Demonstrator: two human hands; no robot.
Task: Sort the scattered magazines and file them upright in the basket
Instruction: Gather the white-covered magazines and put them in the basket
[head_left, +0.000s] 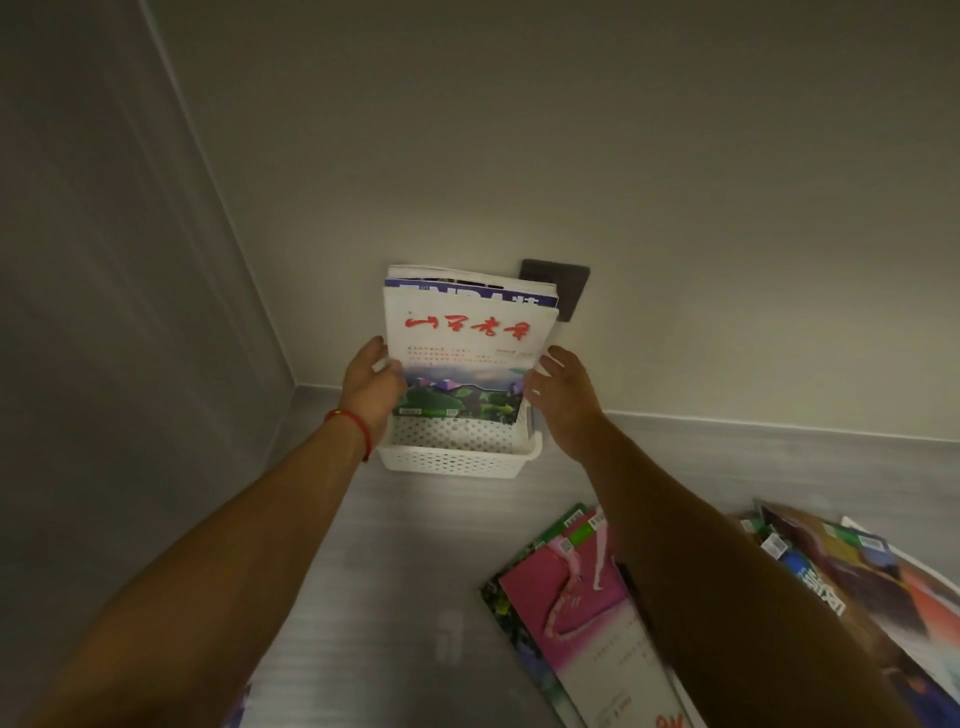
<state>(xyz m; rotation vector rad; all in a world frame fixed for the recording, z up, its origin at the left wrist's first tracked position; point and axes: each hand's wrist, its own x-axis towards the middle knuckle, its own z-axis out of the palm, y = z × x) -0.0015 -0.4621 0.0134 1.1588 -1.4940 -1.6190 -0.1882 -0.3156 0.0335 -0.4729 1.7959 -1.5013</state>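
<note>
Head view, frame centre: left hand (374, 382) pinches upright magazines (467, 343) in basket (457, 457); right hand (558, 389) fingers spread beside them; released, they may slump.

Dark wall plate (569, 286), grey floor (405, 545)

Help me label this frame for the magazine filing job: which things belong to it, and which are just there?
Part of the job:
white basket
upright magazines in it, left hand holding the front one, right hand open beside them
pink magazine and further loose magazines on the floor

Just there:
dark wall plate
red wrist string
</note>
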